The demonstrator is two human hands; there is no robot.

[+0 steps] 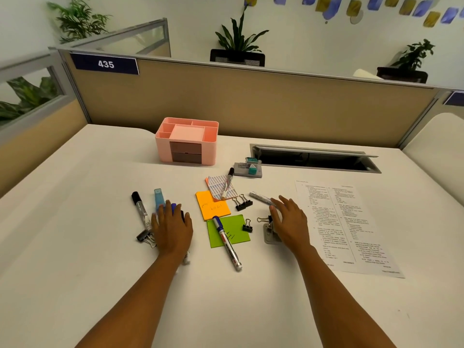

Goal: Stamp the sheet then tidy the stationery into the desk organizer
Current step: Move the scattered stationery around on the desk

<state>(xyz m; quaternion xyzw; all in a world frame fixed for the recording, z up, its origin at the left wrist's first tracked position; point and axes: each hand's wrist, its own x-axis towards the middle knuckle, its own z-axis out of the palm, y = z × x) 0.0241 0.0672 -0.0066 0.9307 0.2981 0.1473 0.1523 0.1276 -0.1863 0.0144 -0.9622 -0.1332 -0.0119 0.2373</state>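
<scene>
Your left hand (173, 226) lay flat, fingers relaxed, over a blue-capped marker (173, 208). Your right hand (290, 222), fingers straight, rested on the grey stamp (270, 236) beside the sheet (349, 224); the pink organizer (187, 140) stood well behind.

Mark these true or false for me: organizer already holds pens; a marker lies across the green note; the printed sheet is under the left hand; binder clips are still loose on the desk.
1. The pink organizer holds pens: false, its top compartments look empty.
2. A blue-capped marker lies across the green note: true.
3. The printed sheet is under the left hand: false, it lies beyond the right hand.
4. Binder clips lie loose: true.
</scene>
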